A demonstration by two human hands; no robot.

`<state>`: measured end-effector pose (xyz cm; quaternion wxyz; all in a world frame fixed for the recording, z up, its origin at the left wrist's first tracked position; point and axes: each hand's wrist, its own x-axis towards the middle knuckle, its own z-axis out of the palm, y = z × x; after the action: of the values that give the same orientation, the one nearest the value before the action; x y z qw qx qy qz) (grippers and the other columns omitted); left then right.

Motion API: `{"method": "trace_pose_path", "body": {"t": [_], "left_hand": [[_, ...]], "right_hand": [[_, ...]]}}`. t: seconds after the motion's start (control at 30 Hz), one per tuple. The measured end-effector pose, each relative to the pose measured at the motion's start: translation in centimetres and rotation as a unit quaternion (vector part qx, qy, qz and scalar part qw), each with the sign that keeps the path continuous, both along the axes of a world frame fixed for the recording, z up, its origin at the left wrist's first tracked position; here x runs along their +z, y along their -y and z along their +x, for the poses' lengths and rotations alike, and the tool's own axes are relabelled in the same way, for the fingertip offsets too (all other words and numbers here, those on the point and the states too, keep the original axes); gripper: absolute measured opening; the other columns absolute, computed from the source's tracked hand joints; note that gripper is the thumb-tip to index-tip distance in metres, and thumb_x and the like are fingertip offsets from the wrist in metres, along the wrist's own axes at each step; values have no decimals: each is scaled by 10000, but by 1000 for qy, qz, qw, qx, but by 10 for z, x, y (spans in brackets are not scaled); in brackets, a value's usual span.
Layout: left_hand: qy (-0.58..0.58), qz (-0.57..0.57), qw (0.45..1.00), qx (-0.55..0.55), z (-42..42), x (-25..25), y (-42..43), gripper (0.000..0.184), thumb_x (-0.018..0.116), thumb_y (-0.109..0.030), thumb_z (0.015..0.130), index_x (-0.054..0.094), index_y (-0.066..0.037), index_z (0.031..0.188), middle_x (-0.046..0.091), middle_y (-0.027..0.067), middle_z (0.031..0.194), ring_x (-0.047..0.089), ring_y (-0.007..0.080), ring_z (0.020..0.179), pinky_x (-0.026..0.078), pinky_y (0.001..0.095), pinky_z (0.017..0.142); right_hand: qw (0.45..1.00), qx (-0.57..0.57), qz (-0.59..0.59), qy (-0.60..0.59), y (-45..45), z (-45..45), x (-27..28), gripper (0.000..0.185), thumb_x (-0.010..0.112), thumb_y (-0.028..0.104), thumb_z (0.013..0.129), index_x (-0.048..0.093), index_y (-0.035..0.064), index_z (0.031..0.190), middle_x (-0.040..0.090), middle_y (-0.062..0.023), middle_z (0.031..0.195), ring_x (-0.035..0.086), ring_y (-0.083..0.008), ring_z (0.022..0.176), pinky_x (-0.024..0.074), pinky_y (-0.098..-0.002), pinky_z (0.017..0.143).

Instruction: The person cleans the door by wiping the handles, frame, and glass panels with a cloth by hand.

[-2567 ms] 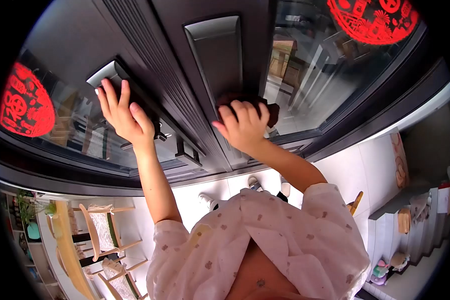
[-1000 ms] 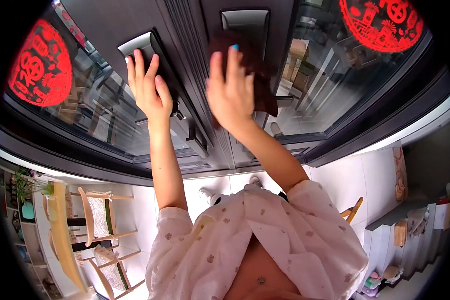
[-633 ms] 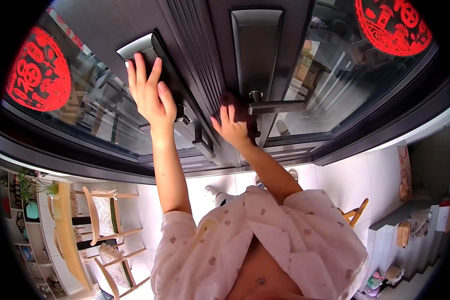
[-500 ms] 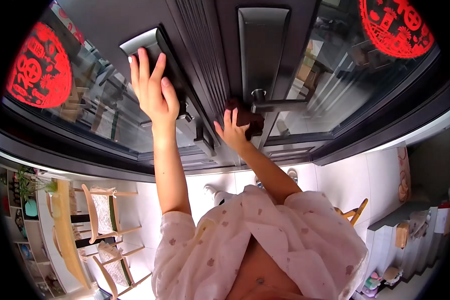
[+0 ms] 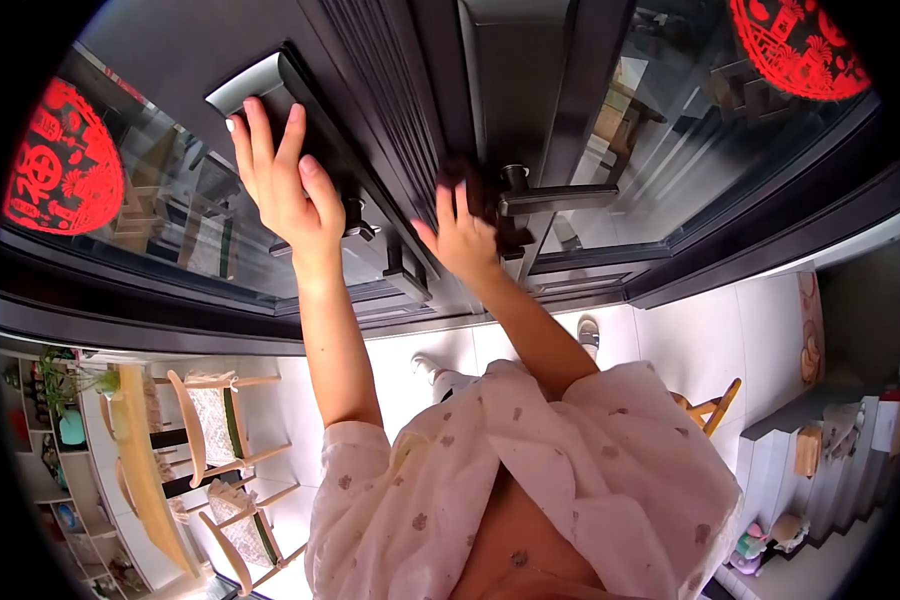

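Black panelled double doors [image 5: 355, 90] rose ahead, apparently mid-wipe: on a raised rectangular panel [image 5: 250, 85], the left hand [image 5: 295, 205] lay fingers apart; the right hand [image 5: 465, 245], beside a black lever handle [image 5: 560, 198], overlaid a dark maroon cloth [image 5: 483, 200], its grip indiscernible. The next stroke seemingly needed handle clearance.

Wooden chairs [image 5: 213, 422] beside a table [image 5: 133, 402]

There are two hands [image 5: 295, 205] [image 5: 467, 243], one cloth [image 5: 457, 172], two stickers [image 5: 65, 165] [image 5: 800, 48], two shoes [image 5: 425, 364] [image 5: 589, 330], one shirt [image 5: 570, 460] and at least two chairs [image 5: 210, 422] [image 5: 238, 532].
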<state>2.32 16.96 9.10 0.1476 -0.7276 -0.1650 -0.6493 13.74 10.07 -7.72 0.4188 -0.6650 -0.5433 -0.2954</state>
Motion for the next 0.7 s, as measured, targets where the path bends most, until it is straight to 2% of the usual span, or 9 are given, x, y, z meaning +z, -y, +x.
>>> {"method": "trace_pose_path", "body": {"t": [0.07, 0.1, 0.17, 0.2, 0.37, 0.43, 0.47, 0.57, 0.7], "left_hand": [[0, 3, 1000, 1, 0, 0, -2, 304, 412, -110, 856, 593, -13, 1080, 447, 211, 1275, 338, 402, 1235, 254, 431, 1015], [-1, 6, 1000, -3, 0, 0, -3, 303, 413, -109, 856, 592, -14, 1081, 447, 209, 1276, 338, 401, 1235, 254, 430, 1015], [-3, 9, 1000, -6, -1, -1, 0, 303, 413, -109, 856, 592, -15, 1082, 447, 207, 1277, 339, 399, 1235, 254, 428, 1015], [-3, 2, 1000, 0, -1, -2, 0, 301, 414, -104, 855, 591, -16, 1083, 447, 207, 1277, 339, 398, 1236, 255, 427, 1014], [-5, 3, 1000, 10, 0, 0, 0, 299, 421, -87, 848, 588, -15, 1085, 447, 207, 1278, 341, 393, 1237, 259, 424, 1011], [-2, 6, 1000, 15, 0, 1, 2, 299, 423, -77, 842, 588, -13, 1083, 446, 208, 1278, 341, 395, 1236, 260, 424, 1011], [-3, 7, 1000, 14, 1, 1, 1, 305, 423, -68, 835, 587, -13, 1086, 443, 211, 1279, 340, 399, 1234, 260, 425, 1010], [-7, 7, 1000, 17, 1, 2, 2, 311, 419, -61, 829, 588, -13, 1086, 442, 214, 1279, 340, 405, 1232, 258, 426, 1011], [-6, 10, 1000, 22, 2, 3, 2, 312, 415, -65, 828, 591, -14, 1081, 444, 214, 1278, 343, 406, 1230, 260, 423, 1009]], "right_hand": [[1000, 5, -14, 9, 12, -1, -33, 668, 592, 482, 756, 460, 15, 1214, 477, -235, 1182, 562, -335, 913, 419, -509, 782], [985, -4, -167, -46, 17, -7, -41, 659, 593, 479, 758, 463, 1, 1193, 494, -247, 1147, 559, -352, 890, 422, -492, 765], [994, -10, -112, -16, 15, -7, -44, 656, 597, 475, 754, 460, 3, 1189, 499, -251, 1135, 546, -356, 906, 419, -486, 762], [998, -16, -53, 15, 13, -6, -27, 654, 601, 471, 751, 456, 4, 1186, 505, -254, 1123, 533, -360, 923, 416, -481, 758], [993, 16, 11, 118, 9, 18, 65, 600, 632, 367, 737, 445, 30, 1197, 504, -221, 1126, 514, -367, 946, 409, -454, 781], [970, -11, -18, 242, 17, 28, 80, 486, 516, 289, 779, 461, 119, 1231, 502, -91, 1193, 493, -241, 990, 365, -367, 873], [970, -13, -19, 241, 14, 36, 75, 486, 516, 289, 779, 461, 119, 1231, 502, -91, 1193, 493, -241, 990, 365, -367, 873], [914, 84, -153, 367, 17, 71, 30, 328, 454, 198, 782, 562, 123, 1083, 549, -63, 1058, 514, -206, 921, 408, -325, 825], [855, 225, -147, 444, 53, 118, 45, 240, 463, 185, 774, 596, 129, 966, 590, -45, 917, 563, -193, 833, 458, -323, 719]]}}
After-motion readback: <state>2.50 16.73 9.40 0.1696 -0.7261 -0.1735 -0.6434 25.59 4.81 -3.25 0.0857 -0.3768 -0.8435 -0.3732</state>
